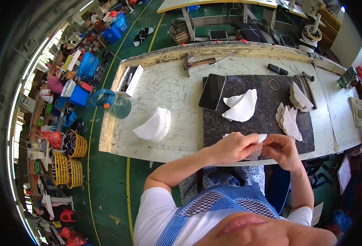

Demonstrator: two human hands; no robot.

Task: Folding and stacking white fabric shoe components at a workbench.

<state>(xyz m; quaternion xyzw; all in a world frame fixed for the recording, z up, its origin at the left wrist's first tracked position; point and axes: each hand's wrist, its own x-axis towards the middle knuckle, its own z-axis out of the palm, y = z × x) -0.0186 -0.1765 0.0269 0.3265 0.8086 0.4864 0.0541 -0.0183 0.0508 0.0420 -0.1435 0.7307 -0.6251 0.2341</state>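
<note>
My left hand [240, 146] and my right hand [281, 151] meet above the near edge of a dark mat [263, 86]. Between them is a white, curved fabric piece [255, 154], pinched by the fingers of both hands and partly hidden by them. Just beyond, a couple of white crescent-shaped pieces [241, 107] lie overlapping on the mat. Scalloped cream pieces sit to the right, one bunch [289, 121] near my right hand and another bunch [300, 97] farther back. Off to the left, a stack of white crescent pieces [154, 125] rests on the worn white table [172, 98].
A phone [212, 92] lies on the mat's left edge. Toward the back are a hammer [199, 62], a black cylinder [278, 69] and another hammer [309, 90]. A box of pens [130, 80] and a blue-lidded jug [119, 105] stand at the left. Yellow baskets [62, 168] stand across the aisle.
</note>
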